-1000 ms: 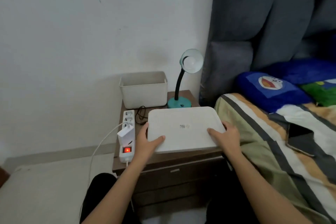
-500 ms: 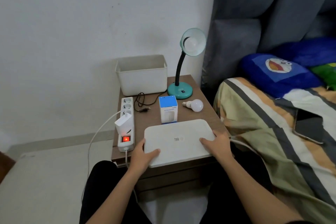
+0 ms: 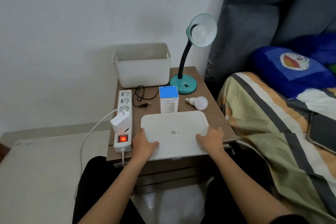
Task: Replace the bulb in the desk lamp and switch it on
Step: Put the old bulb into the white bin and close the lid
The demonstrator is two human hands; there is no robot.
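My left hand (image 3: 145,142) and right hand (image 3: 211,139) each grip a near corner of the white lid (image 3: 174,133), thumbs on top, fingers curled under its edge. 1 s ago the lid sat further back, hiding the middle of the nightstand (image 3: 214,114); I have pulled it toward me, so it now overhangs the near edge. That uncovers 2 items: the blue-topped box (image 3: 168,99) and, just right of it, the spare bulb (image 3: 199,102) lying on its side, screw base pointing left. Left of the lid, the power strip (image 3: 123,120) shows its switch lit red. The lamp plug (image 3: 144,104) lies loose, not in a socket. Behind stands the desk lamp (image 3: 183,83), old bulb (image 3: 201,32) in the shade, beside the white bin (image 3: 141,65). Judgement: lid needs setting aside, then the swap starts.
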